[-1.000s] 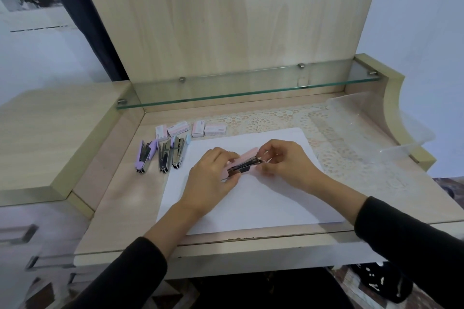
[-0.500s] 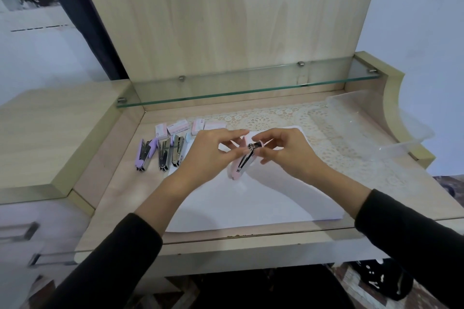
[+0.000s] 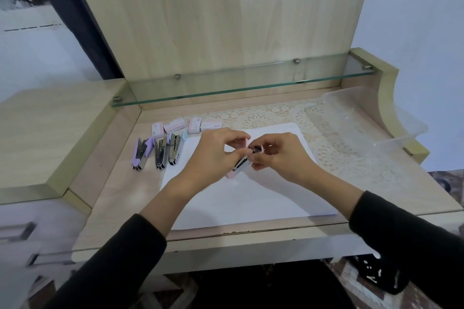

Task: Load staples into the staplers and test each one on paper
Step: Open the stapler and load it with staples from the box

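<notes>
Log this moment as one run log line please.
stage: loading pink stapler | left hand and right hand: both holding it above paper | waiting: three staplers, staple boxes

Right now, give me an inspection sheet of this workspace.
Surface: wooden desk with lace mat and white paper.
Job's things: pink stapler held open over the paper; three staplers lying at left; four staple boxes behind them.
Clutter: clear plastic tray at right.
Grippers: left hand and right hand both on the pink stapler.
Cables: nothing seen.
Surroundings: glass shelf, wooden back panel.
</notes>
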The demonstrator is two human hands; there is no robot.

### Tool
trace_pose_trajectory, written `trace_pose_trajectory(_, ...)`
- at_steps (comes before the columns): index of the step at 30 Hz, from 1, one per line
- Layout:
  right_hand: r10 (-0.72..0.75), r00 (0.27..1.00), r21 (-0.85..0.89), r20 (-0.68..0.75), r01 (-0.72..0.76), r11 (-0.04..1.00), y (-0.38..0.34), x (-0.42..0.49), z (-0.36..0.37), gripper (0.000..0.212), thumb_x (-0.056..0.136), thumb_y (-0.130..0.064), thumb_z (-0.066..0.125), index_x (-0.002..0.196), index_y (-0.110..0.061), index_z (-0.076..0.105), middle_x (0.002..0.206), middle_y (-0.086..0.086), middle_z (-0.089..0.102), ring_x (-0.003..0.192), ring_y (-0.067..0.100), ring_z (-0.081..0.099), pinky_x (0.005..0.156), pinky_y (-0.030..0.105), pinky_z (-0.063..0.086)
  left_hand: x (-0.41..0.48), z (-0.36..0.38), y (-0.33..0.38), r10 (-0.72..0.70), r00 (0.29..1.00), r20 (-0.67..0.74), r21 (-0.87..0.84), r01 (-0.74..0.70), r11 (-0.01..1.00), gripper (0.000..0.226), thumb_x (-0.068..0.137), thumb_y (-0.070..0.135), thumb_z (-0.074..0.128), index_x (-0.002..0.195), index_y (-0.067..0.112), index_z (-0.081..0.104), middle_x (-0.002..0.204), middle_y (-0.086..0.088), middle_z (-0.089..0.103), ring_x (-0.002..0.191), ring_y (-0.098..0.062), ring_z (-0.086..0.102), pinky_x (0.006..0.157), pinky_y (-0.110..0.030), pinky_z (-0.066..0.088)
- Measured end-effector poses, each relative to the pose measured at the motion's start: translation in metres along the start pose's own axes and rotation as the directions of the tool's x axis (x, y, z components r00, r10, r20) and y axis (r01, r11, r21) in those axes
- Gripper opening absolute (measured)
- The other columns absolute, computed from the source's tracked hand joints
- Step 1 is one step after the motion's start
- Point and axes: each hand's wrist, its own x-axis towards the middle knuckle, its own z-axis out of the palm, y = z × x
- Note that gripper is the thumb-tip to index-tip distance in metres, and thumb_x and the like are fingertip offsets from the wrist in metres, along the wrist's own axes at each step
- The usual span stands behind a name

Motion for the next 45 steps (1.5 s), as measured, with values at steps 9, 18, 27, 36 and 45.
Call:
trace_pose_trajectory(9,-0.045,0.999,0.039,-0.016,0.046,0.998,-0.007,0.000,0.010,0.007,0.077,-0.004,0.069,0.083,-0.005,0.065,0.061,-0.001,0.059,0.050,0.009,0.065,0.061,0.024,0.054,-0.006,-0.004,-0.008,0.025,0.997,-0.067,-0.046,-0.028,0.999,0.018,0.077,0.002,0.068,0.093,0.008,0.068,0.081,0.012,0.060,0.077,0.007,0.057,0.076,-0.005,0.042)
trace_pose_trajectory(18,0.111,0.993,0.291,-0.030,-0.098,0.952,0.018,-0.007,-0.007,0.012,0.077,0.005,0.066,0.080,-0.007,0.066,0.067,0.011,0.052,0.061,0.024,0.067,0.075,0.035,0.058,-0.012,-0.022,-0.020,-0.279,0.959,-0.056,-0.487,0.217,0.846,0.022,0.083,-0.004,0.058,0.088,0.016,0.063,0.090,-0.003,0.065,0.089,-0.017,0.061,0.068,-0.019,0.055)
trace_pose_trajectory(27,0.098,0.991,0.071,0.088,-0.104,0.992,0.016,-0.015,-0.013,0.014,0.065,-0.010,0.079,0.069,-0.009,0.066,0.061,0.003,0.065,0.060,0.018,0.062,0.066,0.027,0.049,-0.001,-0.012,-0.039,-0.455,0.887,-0.080,-0.560,0.338,0.757,0.031,0.090,0.004,0.052,0.118,0.019,0.057,0.081,-0.004,0.058,0.069,-0.010,0.061,0.068,-0.023,0.058)
trace_pose_trajectory(36,0.125,0.972,-0.129,0.199,-0.100,0.987,0.009,-0.004,-0.014,0.007,0.078,-0.004,0.067,0.073,-0.002,0.070,0.053,-0.009,0.065,0.050,0.015,0.059,0.050,0.018,0.048,0.037,-0.007,-0.040,-0.429,0.895,0.118,-0.491,0.428,0.759,0.028,0.092,0.005,0.050,0.116,0.016,0.060,0.080,-0.003,0.058,0.062,-0.006,0.061,0.064,-0.021,0.057)
trace_pose_trajectory(45,0.175,0.984,0.181,-0.027,-0.167,0.969,0.002,0.038,-0.023,0.025,0.081,0.004,0.061,0.096,-0.009,0.045,0.070,0.010,0.062,0.056,0.022,0.059,0.053,0.028,0.054,0.065,0.021,-0.019,-0.369,0.917,0.152,-0.378,0.399,0.836,0.015,0.089,0.006,0.056,0.081,0.019,0.057,0.072,0.003,0.060,0.059,-0.002,0.058,0.063,-0.019,0.048)
